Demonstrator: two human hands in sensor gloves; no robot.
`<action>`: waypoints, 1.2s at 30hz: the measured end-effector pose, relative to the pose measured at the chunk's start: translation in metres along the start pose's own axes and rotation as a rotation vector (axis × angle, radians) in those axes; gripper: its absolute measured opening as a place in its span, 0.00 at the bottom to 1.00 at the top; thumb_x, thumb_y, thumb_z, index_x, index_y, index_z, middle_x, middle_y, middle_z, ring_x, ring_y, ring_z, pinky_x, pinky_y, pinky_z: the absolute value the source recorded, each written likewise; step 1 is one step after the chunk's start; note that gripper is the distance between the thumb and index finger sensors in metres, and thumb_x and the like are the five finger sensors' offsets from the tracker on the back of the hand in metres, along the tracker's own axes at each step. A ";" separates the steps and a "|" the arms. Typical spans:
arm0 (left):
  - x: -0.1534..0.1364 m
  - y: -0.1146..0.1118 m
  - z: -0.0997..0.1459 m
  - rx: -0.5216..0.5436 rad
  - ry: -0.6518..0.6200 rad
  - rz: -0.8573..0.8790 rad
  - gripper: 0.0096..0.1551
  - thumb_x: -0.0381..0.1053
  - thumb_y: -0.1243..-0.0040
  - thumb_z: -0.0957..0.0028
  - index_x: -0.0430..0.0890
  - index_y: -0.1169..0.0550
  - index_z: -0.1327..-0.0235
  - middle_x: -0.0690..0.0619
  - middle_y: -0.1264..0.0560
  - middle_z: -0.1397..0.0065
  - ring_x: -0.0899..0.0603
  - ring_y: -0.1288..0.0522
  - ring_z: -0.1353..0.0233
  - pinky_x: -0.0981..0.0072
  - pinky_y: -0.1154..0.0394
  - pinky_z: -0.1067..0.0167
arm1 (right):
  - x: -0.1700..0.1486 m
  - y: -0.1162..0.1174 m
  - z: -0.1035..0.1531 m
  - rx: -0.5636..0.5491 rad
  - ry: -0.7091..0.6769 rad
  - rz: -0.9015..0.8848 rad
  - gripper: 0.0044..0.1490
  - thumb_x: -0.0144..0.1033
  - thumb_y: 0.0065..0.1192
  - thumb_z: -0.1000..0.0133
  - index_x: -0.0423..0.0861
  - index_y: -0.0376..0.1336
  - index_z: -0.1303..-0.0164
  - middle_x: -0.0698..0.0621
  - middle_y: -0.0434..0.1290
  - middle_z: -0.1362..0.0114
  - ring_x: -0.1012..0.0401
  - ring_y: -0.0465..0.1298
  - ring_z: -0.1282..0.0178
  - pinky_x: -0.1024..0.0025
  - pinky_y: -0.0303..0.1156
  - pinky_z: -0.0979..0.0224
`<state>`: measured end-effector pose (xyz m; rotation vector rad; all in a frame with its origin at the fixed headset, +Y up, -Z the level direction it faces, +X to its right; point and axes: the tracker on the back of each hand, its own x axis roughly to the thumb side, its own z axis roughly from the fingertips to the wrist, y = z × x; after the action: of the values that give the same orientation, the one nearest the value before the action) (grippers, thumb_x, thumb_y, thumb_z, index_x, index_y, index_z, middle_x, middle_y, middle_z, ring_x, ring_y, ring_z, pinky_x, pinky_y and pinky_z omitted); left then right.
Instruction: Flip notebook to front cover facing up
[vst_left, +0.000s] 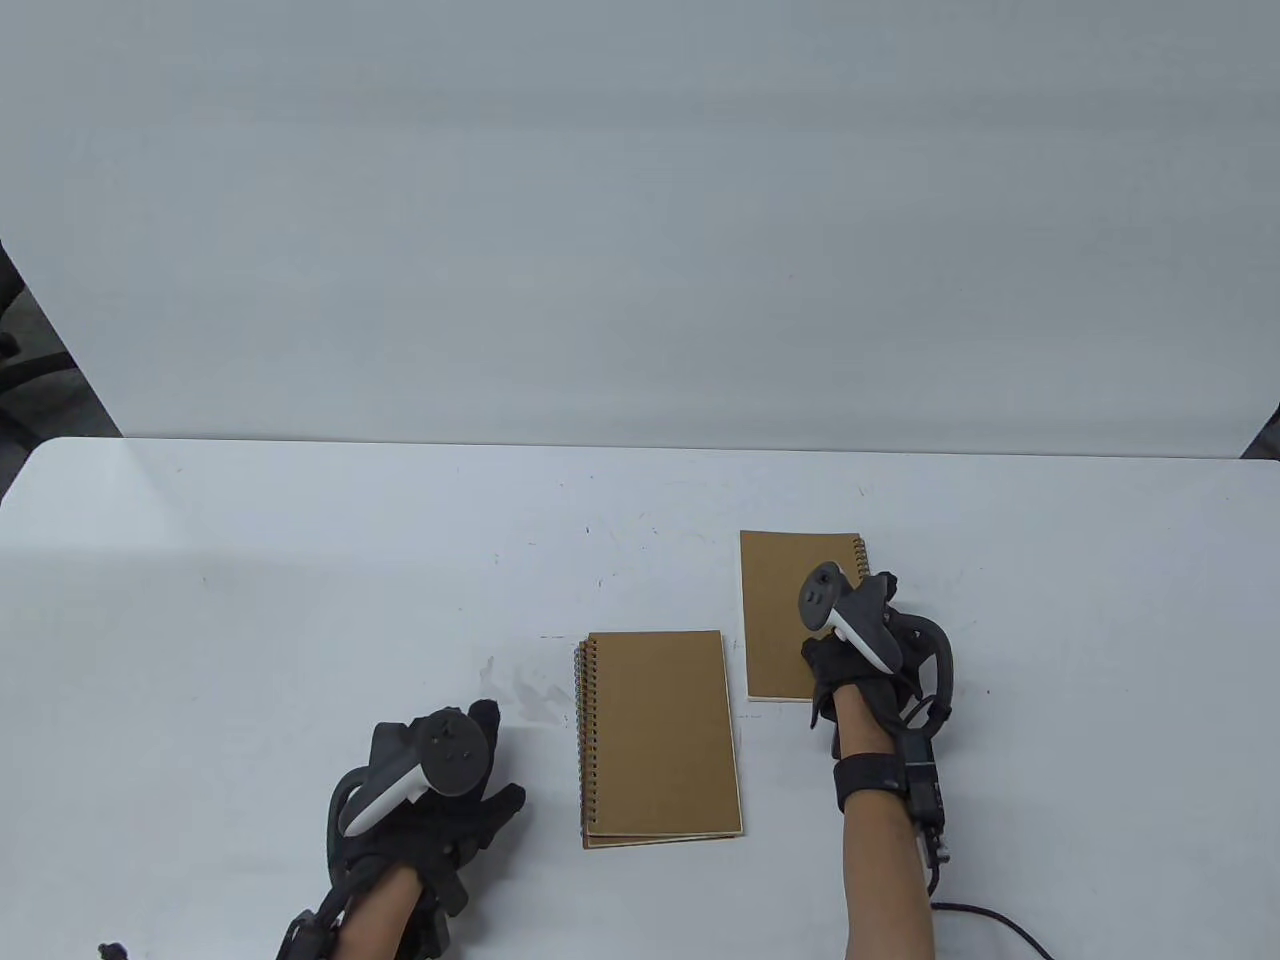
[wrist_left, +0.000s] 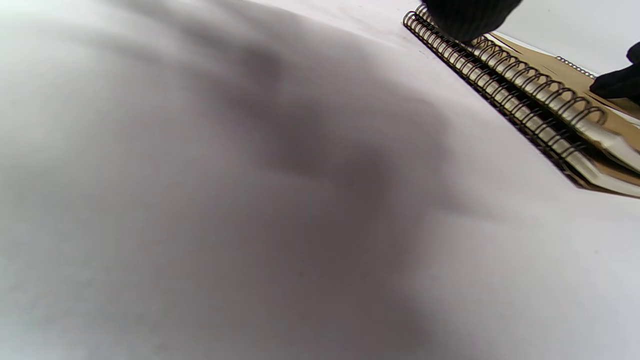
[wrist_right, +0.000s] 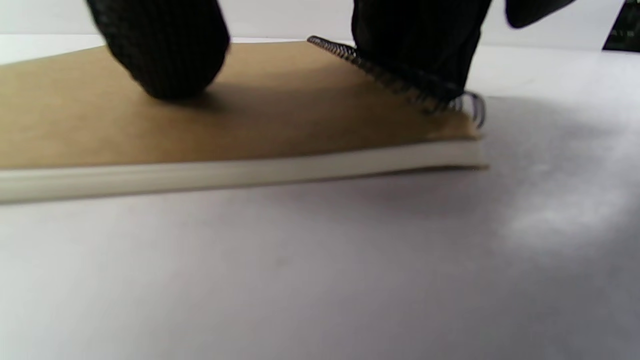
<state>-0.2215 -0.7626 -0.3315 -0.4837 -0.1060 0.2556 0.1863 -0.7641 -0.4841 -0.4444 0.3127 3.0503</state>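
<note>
From my station: bare desk (vst_left: 300, 560) runs open to the left, right and far side of the things. Obstacles: a stack of two spiral notebooks (vst_left: 660, 738) near centre, and a single notebook (vst_left: 785, 610) just beside it to the right, a narrow gap between them. My right hand (vst_left: 865, 680) rests on the single notebook; my left hand (vst_left: 430, 800) lies left of the stack.

Lab: bare white table (vst_left: 300, 560), backdrop (vst_left: 640, 220)
</note>
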 end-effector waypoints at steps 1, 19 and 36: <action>-0.001 0.000 0.000 -0.003 0.003 0.003 0.54 0.65 0.53 0.37 0.52 0.71 0.20 0.36 0.67 0.15 0.22 0.67 0.17 0.20 0.58 0.29 | -0.001 0.000 -0.002 0.018 0.011 -0.014 0.69 0.50 0.65 0.49 0.17 0.34 0.24 0.23 0.65 0.27 0.35 0.72 0.34 0.23 0.55 0.33; 0.002 0.000 0.001 -0.048 -0.034 0.053 0.53 0.64 0.53 0.37 0.51 0.70 0.20 0.35 0.66 0.15 0.22 0.68 0.18 0.22 0.57 0.29 | -0.008 -0.090 0.056 -0.149 -0.138 -0.290 0.53 0.32 0.68 0.47 0.23 0.44 0.23 0.49 0.74 0.47 0.60 0.83 0.57 0.39 0.71 0.37; 0.009 -0.003 0.007 -0.088 -0.070 0.081 0.54 0.64 0.54 0.37 0.51 0.71 0.20 0.34 0.67 0.15 0.21 0.68 0.19 0.22 0.58 0.29 | 0.064 -0.084 0.198 -0.231 -0.167 -0.064 0.51 0.33 0.68 0.46 0.24 0.46 0.23 0.49 0.74 0.49 0.61 0.84 0.59 0.42 0.72 0.38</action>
<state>-0.2132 -0.7593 -0.3234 -0.5677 -0.1664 0.3488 0.0760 -0.6406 -0.3331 -0.2010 -0.0605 3.0452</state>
